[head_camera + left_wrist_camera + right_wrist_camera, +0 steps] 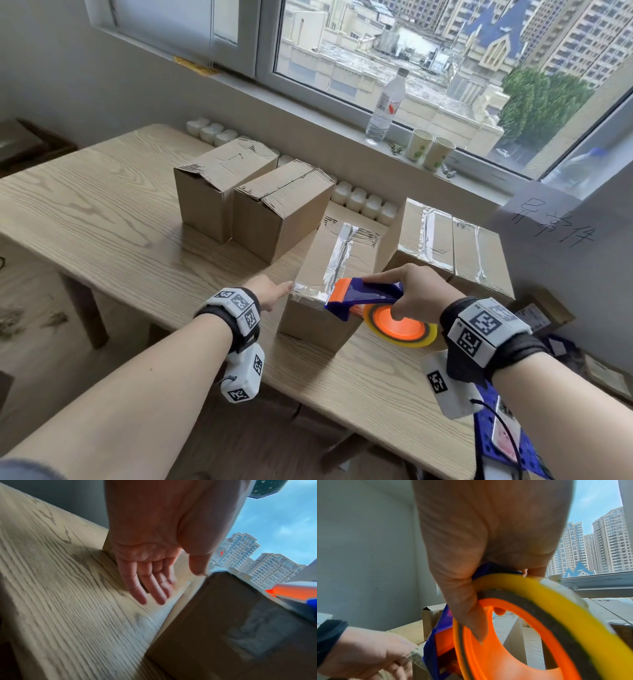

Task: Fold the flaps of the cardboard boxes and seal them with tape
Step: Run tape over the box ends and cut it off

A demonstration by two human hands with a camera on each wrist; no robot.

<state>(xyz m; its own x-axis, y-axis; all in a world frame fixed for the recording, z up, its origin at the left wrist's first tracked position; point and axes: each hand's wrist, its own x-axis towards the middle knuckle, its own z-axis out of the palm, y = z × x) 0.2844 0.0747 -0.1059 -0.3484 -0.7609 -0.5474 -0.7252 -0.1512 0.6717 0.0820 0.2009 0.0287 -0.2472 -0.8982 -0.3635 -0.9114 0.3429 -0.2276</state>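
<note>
1. The right hand (416, 291) grasps the tape dispenser (368, 301) at the near edge of the cardboard box (329, 274), lower centre of the head view.
2. The left hand (269, 291), fingers straight and released, touches the box's left top corner.

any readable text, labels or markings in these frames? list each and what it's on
Handwritten characters on the paper sheet taped to the wall at right: too unclear to quote reliably.
Red label on the water bottle: too small to read.
Square black-and-white code tags on both wrist bands: patterns; any tiny print unreadable.
Cardboard boxes and tape dispenser: no text visible.
</note>
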